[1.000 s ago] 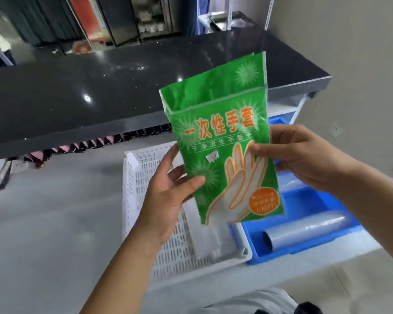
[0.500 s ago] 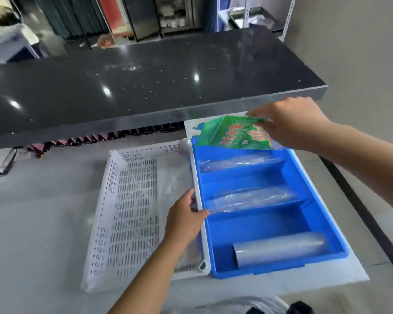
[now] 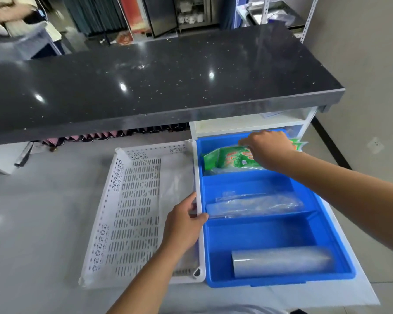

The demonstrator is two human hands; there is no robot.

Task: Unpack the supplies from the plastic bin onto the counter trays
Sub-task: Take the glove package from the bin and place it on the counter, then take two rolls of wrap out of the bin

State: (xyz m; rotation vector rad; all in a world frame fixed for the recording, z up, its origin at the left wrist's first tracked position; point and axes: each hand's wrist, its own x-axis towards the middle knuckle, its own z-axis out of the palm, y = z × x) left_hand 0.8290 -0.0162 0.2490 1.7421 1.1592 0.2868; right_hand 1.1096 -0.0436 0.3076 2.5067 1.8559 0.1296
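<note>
Placing step. Right hand [image 3: 267, 148] pinches green glove packet [image 3: 230, 157] in blue tray's [image 3: 279, 281] far compartment. Left hand [image 3: 183, 225] grips white perforated tray's [image 3: 104, 225] rim. Next, probably: release, fetch another item.

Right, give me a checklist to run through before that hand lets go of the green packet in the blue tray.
1. Green packet inside the far compartment of the blue tray: not ok, its right end sticks out over the rim.
2. Right hand on the packet: ok, fingers rest on its top edge.
3. Left hand steadying the trays: ok, it grips the white tray at the wall beside the blue one.
4. Middle compartment: ok, holds a clear plastic bag.
5. Near compartment: ok, holds a roll of clear film.
6. Anything under the packet: cannot tell, only some clear plastic shows.
</note>
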